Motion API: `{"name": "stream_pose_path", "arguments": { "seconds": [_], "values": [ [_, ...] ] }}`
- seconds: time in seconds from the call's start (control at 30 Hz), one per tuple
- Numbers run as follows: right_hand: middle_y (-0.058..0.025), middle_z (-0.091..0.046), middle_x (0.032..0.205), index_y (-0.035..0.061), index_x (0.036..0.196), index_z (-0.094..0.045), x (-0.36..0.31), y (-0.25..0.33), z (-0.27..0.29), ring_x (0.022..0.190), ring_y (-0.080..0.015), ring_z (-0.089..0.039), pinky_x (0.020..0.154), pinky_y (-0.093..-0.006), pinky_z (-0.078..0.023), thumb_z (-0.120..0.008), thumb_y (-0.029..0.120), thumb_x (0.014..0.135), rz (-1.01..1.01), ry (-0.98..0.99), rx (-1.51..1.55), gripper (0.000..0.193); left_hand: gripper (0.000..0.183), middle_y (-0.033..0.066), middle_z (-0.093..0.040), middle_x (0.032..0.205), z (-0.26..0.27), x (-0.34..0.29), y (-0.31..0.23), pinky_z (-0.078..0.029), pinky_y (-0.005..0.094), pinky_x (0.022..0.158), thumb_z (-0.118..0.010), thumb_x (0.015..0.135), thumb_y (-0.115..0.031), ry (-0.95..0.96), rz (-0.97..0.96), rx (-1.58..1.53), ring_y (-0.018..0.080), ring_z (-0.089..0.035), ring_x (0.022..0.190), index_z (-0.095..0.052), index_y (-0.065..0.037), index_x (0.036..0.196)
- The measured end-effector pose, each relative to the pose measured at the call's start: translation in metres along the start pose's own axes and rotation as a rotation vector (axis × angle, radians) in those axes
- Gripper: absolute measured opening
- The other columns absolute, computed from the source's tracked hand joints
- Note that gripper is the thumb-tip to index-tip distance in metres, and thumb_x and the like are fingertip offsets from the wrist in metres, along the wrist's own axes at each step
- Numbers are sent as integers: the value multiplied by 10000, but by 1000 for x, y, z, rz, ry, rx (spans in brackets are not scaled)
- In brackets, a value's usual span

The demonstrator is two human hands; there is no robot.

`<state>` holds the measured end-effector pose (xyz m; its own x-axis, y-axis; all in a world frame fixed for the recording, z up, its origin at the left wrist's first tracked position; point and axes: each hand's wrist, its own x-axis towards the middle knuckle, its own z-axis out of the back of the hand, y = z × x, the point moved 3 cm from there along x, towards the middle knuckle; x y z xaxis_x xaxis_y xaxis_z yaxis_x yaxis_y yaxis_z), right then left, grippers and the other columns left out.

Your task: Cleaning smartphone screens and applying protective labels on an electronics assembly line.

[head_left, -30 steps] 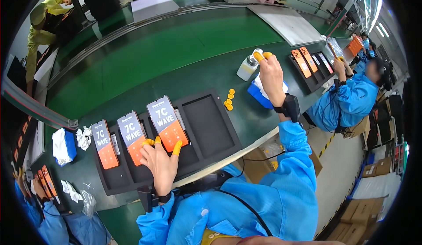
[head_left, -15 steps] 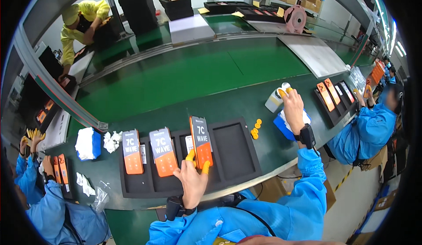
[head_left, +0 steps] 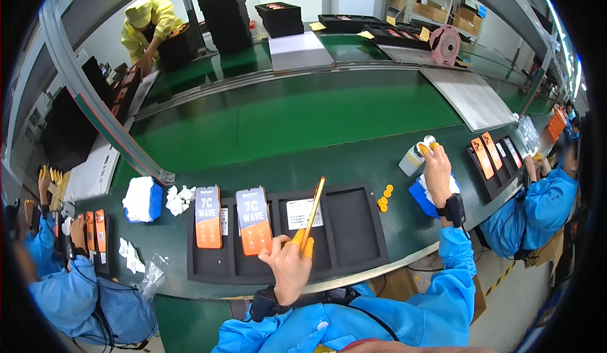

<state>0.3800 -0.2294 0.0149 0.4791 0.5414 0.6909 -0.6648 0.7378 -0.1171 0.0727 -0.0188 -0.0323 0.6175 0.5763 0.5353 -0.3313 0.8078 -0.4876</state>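
Note:
My left hand [head_left: 289, 267], with yellow finger cots, grips an orange phone [head_left: 313, 212] tilted up on edge above the black foam tray [head_left: 373, 252]. Two more orange phones, one at the far left [head_left: 208, 220] and one beside it [head_left: 254, 223], lie face up in the tray under printed grey film. A white label [head_left: 303, 215] shows in the compartment behind the held phone. My right hand [head_left: 437, 179], also in finger cots, has its fingers closed at the round white top of a small bottle [head_left: 411, 161]. Whether a wipe is between them cannot be made out.
Blue boxes of white wipes stand left [head_left: 152, 201] and under my right wrist [head_left: 422, 195]. Yellow finger cots [head_left: 384, 200] lie right of the tray, crumpled wipes [head_left: 180, 200] left. Co-workers sit on both sides; a conveyor belt [head_left: 303, 106] runs beyond.
My left hand has turned the phone from face-on to edge-on, uncovering the label behind it. My right hand stays at the bottle. The whole view has shifted slightly.

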Motion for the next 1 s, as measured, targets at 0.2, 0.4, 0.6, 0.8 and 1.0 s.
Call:
{"name": "stream_pose_path", "arguments": {
  "seconds": [0.2, 0.4, 0.6, 0.8, 1.0],
  "values": [
    [-153, -546, 902, 31, 964, -638, 4, -8, -1, 860, -307, -567, 726, -376, -483, -503, -49, 761, -43, 17, -5, 257, 185, 78, -571, 582, 0, 8, 1, -245, 430, 750, -717, 705, -180, -20, -11, -63, 230, -554, 826, -627, -35, 635],
    [-186, -549, 972, 14, 1058, -603, 10, 16, 4, 858, -354, -571, 735, -389, -485, -508, -84, 749, -38, -55, 189, 337, 211, 38, -593, 605, -5, 8, 2, -221, 401, 732, -727, 723, -231, 3, 7, -13, 205, -543, 817, -655, -50, 643],
    [-129, -599, 950, 45, 935, -666, -24, 183, 59, 769, -268, -599, 657, -361, -506, -651, 30, 670, 408, 1, 677, 266, 174, 25, -613, 690, -5, -1, 3, -222, 393, 733, -729, 720, -220, 21, 19, -35, 199, -531, 865, -695, -56, 763],
    [-75, -587, 861, 46, 918, -650, -44, 220, 45, 727, -223, -578, 601, -330, -482, -629, 74, 687, 701, 25, 878, 234, 170, 32, -584, 673, -5, -2, 6, -227, 401, 719, -731, 702, -193, 70, -17, -59, 213, -534, 864, -686, -43, 766],
    [-98, -584, 818, 40, 910, -646, 6, 190, 0, 705, -260, -575, 589, -360, -480, -618, 77, 716, 484, -64, 655, 200, 148, 28, -627, 725, -4, 1, 2, -233, 388, 756, -736, 721, -184, 72, 3, -22, 190, -540, 854, -682, -51, 754]
  ]
}}
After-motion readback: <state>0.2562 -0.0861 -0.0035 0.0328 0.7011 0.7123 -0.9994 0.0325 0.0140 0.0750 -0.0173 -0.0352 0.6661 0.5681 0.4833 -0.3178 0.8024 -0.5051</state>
